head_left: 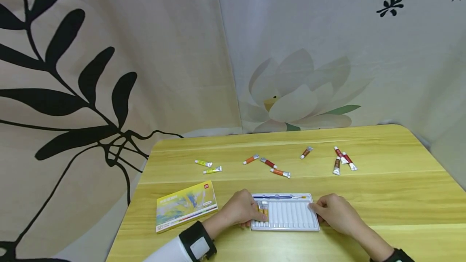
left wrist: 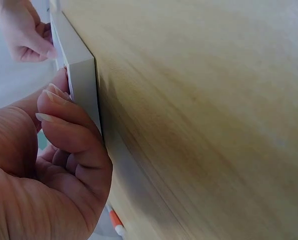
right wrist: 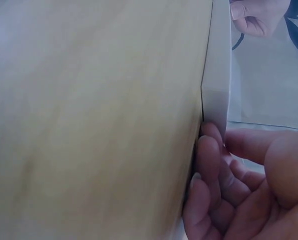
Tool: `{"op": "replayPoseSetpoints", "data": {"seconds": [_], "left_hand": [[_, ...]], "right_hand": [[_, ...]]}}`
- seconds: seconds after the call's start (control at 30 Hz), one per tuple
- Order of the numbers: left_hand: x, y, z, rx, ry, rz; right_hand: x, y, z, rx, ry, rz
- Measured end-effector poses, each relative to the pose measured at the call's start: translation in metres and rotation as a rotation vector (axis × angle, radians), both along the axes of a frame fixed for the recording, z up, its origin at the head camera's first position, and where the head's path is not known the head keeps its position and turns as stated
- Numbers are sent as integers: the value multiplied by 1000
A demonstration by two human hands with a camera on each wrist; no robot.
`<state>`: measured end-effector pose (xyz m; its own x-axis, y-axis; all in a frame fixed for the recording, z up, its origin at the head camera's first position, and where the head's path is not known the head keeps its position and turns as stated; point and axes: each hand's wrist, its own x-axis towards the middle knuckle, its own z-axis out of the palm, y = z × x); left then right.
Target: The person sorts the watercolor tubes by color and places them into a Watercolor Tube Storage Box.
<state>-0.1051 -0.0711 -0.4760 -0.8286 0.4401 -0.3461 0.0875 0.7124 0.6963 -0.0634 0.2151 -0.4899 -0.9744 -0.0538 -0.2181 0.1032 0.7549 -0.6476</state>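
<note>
A white plastic paint tray (head_left: 291,215) with a row of narrow slots lies on the table. Along its back groove lies a thin blue paintbrush (head_left: 278,197). Some ochre paint tubes (head_left: 265,208) sit in the slots at the left end, partly covered by my left hand (head_left: 243,207). That hand grips the tray's left end, thumb over the top and fingers curled against the side wall (left wrist: 84,87). My right hand (head_left: 336,213) pinches the tray's right edge between thumb and curled fingers; the right wrist view shows this at the tray's corner (right wrist: 216,102).
A yellow paint box (head_left: 187,205) lies left of the tray. Behind are yellow tubes (head_left: 208,167), orange tubes (head_left: 280,173), a dark red tube (head_left: 268,163), a brown tube (head_left: 306,153) and a small red and brown cluster (head_left: 340,160). A printed curtain (head_left: 174,51) hangs behind the table.
</note>
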Motion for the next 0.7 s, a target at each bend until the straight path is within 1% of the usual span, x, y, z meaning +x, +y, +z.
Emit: {"op": "replayPoseSetpoints", "data": {"seconds": [0.23, 0.53, 0.63, 0.7], "left_hand": [[2, -1, -2, 12, 17, 19], [4, -3, -3, 67, 25, 27], [5, -3, -2, 73, 49, 28], [5, -4, 0, 66, 83, 30]], "right_hand": [[0, 0, -2, 6, 17, 6], [1, 0, -2, 5, 21, 13], [1, 0, -2, 8, 21, 12], [1, 0, -2, 6, 18, 10]]}}
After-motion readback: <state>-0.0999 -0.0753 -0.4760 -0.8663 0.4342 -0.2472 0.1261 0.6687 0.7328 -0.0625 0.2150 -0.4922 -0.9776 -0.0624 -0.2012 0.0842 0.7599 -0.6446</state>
